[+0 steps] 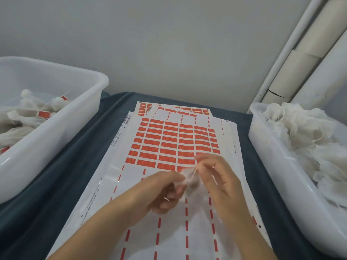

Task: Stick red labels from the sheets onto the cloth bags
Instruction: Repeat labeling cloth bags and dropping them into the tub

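A sheet of red labels (169, 145) lies in front of me on a stack of sheets; its near half is bare backing with red dashes. Just above the bare part, both hands hold a small white cloth bag (189, 180), which is blurred. My left hand (165, 192) grips its left side with curled fingers. My right hand (217, 177) pinches its right side and a thin string. I cannot tell whether a label is on this bag.
A white tub (62, 128) at the left holds cloth bags bearing red labels (44, 114). A white tub (281, 175) at the right holds a heap of plain cloth bags (308, 132). A dark blue cloth (78, 158) covers the table. Pipes (309, 59) run up the wall at right.
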Action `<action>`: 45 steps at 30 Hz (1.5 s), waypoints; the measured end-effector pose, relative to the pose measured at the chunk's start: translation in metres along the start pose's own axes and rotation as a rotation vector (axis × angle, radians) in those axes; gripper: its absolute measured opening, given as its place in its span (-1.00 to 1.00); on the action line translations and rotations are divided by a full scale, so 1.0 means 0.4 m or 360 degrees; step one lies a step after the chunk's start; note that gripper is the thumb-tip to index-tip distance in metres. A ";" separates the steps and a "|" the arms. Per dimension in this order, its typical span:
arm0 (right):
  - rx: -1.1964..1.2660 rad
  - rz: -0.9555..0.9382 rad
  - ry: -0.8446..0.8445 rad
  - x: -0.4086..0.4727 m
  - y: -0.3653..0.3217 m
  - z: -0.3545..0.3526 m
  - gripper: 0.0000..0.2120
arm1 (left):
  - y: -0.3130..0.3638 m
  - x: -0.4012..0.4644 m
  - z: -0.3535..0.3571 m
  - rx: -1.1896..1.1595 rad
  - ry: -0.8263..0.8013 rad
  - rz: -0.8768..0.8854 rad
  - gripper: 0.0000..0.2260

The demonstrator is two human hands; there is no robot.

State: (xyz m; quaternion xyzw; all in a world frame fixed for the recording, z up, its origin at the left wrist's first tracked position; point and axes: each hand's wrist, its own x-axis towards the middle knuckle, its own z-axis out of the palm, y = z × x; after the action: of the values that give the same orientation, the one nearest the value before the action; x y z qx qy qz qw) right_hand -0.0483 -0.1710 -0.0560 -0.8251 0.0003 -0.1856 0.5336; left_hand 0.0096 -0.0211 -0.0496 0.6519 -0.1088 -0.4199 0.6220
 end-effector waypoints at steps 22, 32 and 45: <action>0.0047 0.0220 -0.0095 0.002 0.011 0.008 -0.86 | -0.029 -0.011 0.033 0.0536 0.0106 0.0596 -0.95; -0.0031 0.0233 -0.0341 0.002 0.001 -0.018 -0.81 | -0.018 -0.006 0.002 0.0343 0.0260 0.0596 -0.94; 0.1251 0.0948 -0.0666 -0.004 -0.020 -0.022 -0.76 | -0.021 -0.002 -0.002 0.0152 0.0113 0.0849 -0.77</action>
State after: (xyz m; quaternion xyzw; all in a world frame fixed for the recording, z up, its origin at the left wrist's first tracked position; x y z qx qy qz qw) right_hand -0.0542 -0.1748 -0.0463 -0.5467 0.0585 0.1562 0.8206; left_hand 0.0064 -0.0182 -0.0569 0.6431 -0.2745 -0.2123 0.6826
